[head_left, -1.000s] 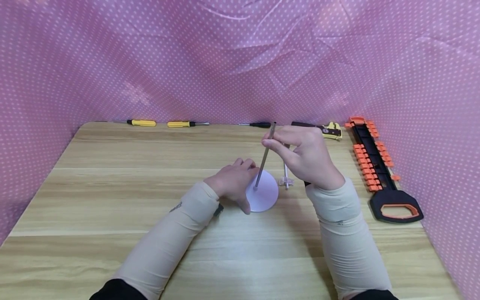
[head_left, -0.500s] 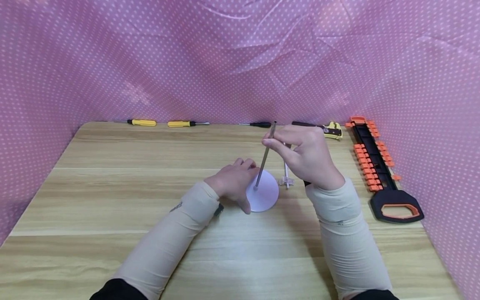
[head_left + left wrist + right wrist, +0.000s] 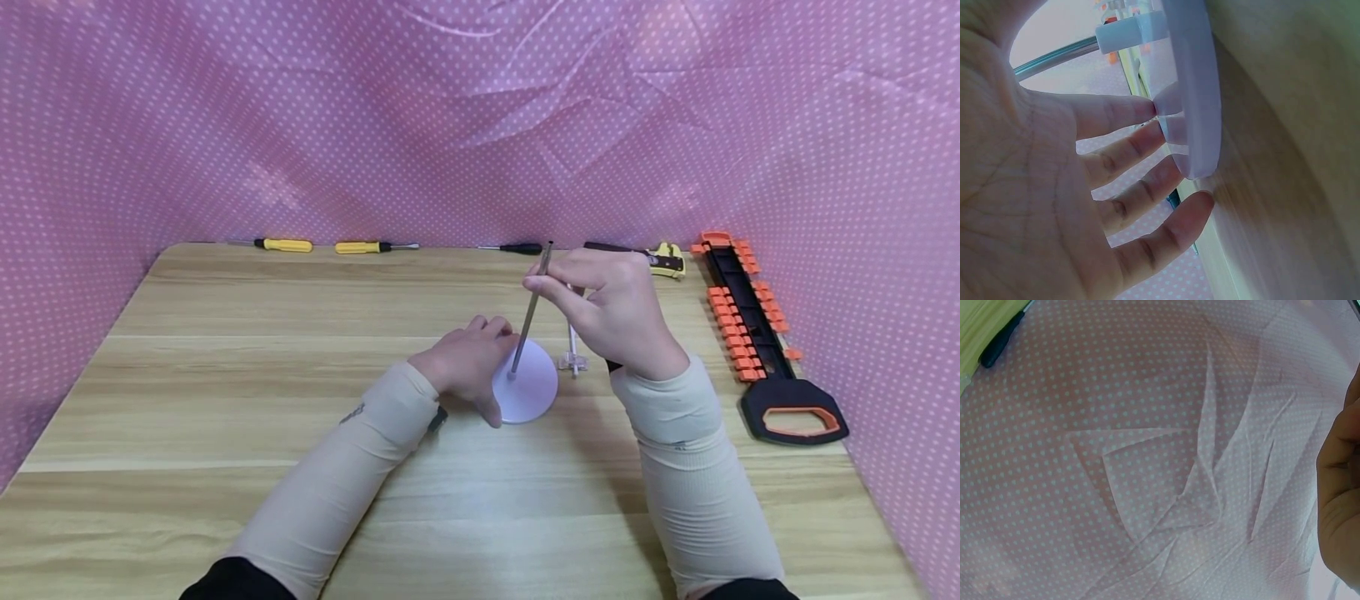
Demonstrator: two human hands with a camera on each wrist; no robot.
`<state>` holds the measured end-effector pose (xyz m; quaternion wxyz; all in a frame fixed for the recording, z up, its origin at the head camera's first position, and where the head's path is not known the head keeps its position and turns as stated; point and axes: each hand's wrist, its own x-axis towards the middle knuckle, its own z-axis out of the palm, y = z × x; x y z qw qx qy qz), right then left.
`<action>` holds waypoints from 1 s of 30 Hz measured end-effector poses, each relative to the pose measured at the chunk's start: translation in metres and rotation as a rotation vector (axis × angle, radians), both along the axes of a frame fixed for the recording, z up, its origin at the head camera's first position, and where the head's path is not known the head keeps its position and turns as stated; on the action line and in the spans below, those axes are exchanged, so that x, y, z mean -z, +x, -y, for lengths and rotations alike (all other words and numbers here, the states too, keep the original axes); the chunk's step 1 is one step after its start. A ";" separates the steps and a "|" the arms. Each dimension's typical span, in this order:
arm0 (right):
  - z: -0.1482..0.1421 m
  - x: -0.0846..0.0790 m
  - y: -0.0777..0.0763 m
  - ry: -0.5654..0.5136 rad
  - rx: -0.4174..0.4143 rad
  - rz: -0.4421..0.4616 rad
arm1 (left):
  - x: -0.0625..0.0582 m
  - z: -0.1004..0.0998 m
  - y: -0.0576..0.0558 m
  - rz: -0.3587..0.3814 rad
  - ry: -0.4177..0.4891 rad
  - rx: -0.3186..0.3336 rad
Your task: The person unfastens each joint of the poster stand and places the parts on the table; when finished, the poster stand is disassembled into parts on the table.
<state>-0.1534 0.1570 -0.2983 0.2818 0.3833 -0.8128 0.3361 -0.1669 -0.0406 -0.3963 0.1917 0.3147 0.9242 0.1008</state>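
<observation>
The white disc [image 3: 529, 396] lies just right of the left hand [image 3: 471, 365], whose spread, nearly straight fingers touch its rim. The right hand [image 3: 617, 308] pinches the tilted rod [image 3: 528, 321] rising from the disc; a clear clip [image 3: 573, 363] sits near that hand's left, an orange-black rack [image 3: 746, 308] to its right.

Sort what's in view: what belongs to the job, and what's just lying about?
Likely in the job:
white disc, touched by the left hand
metal rod, pinched by the right hand
perhaps the white stick beside the disc

Apparently lying about:
yellow screwdriver
second yellow screwdriver
black screwdriver
yellow and dark tool
black-orange rack
</observation>
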 end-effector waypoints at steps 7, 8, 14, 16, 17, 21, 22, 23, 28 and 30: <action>0.001 0.000 0.001 -0.003 0.014 0.003 | 0.001 0.000 0.000 -0.002 -0.004 0.001; 0.001 0.000 0.001 -0.005 0.015 0.003 | 0.001 0.000 0.000 -0.003 -0.003 0.001; 0.002 0.000 0.001 -0.017 0.027 -0.002 | 0.002 0.000 0.000 -0.012 -0.013 0.011; 0.002 0.000 0.001 -0.017 0.031 -0.005 | 0.001 0.000 0.000 -0.012 -0.016 0.012; 0.002 0.000 0.001 -0.017 0.032 -0.004 | 0.002 0.000 0.000 -0.010 -0.017 0.011; 0.003 0.000 0.001 -0.019 0.038 -0.014 | 0.002 0.000 0.000 -0.005 -0.016 0.007; 0.003 0.000 0.001 -0.017 0.041 -0.015 | 0.002 0.000 -0.001 -0.006 -0.016 0.007; 0.003 0.000 0.002 -0.019 0.043 -0.017 | 0.003 0.000 -0.001 -0.006 -0.017 0.008; 0.004 0.001 0.002 -0.024 0.050 -0.025 | 0.003 0.000 -0.001 -0.009 -0.019 0.011; 0.004 0.001 0.002 -0.031 0.049 -0.029 | 0.003 0.000 -0.001 -0.011 -0.018 0.012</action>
